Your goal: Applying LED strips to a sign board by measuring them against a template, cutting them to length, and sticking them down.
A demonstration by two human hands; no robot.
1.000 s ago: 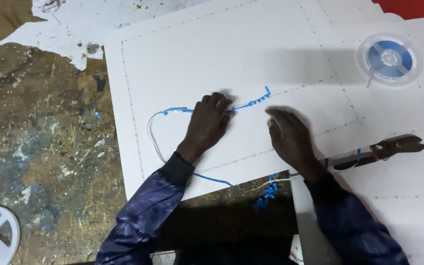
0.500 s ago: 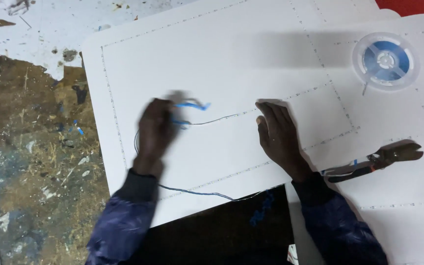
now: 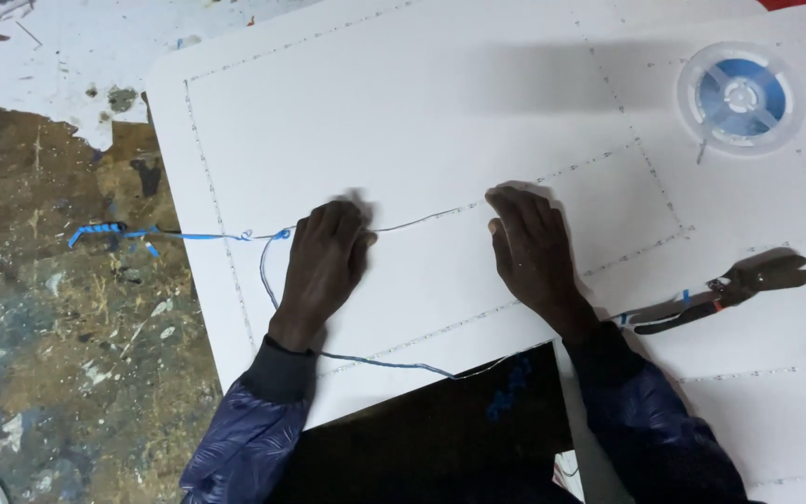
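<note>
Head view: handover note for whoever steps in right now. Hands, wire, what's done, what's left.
Left hand: palm down on the white sheet, pressing a thin blue wire; grip hidden.
Right hand: flat on the sheet at the wire's right end.
Wire stretched taut between the hands; its blue-wrapped end trails left onto the bench, and a loop sags toward the near edge.
Pliers and wire spool lie untouched at right.
Left: not clear from this view.

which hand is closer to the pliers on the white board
Right. The right hand lies flat on the white board just beside the pliers, whose handles end near its wrist. The left hand is farther away, on the blue wire.
</note>
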